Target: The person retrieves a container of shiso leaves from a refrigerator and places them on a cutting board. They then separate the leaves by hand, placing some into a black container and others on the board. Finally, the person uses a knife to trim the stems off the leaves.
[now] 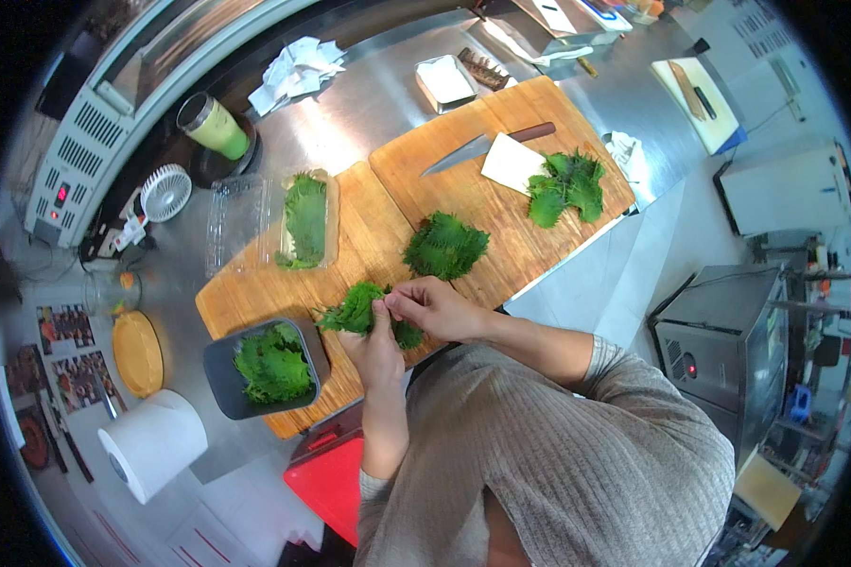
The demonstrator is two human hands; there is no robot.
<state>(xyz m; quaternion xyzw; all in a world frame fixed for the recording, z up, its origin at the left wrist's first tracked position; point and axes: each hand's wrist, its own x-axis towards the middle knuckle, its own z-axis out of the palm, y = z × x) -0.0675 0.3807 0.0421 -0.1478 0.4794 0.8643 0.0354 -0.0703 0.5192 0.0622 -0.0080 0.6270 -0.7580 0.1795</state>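
My left hand [377,351] holds a bunch of green shiso leaves [357,309] over the near edge of a wooden cutting board [354,205]. Pinched at the leaves' stem end are the fingertips of my right hand [436,306], close against my left thumb. Just beyond my right hand lies a pile of shiso leaves [447,246]. Another leaf cluster [571,186] rests partly on a folded white paper towel [512,164] at the right. A dark gray square container [216,383] holds more leaves at the left. Leaves also fill a clear plastic clamshell box [332,220].
A knife [461,153] with a brown handle lies on the board's far part, its blade beside the towel. A white-filled metal tray [445,79], crumpled papers [299,71], a green tumbler [216,131], a small fan [166,193] and a paper roll [157,441] stand around the board.
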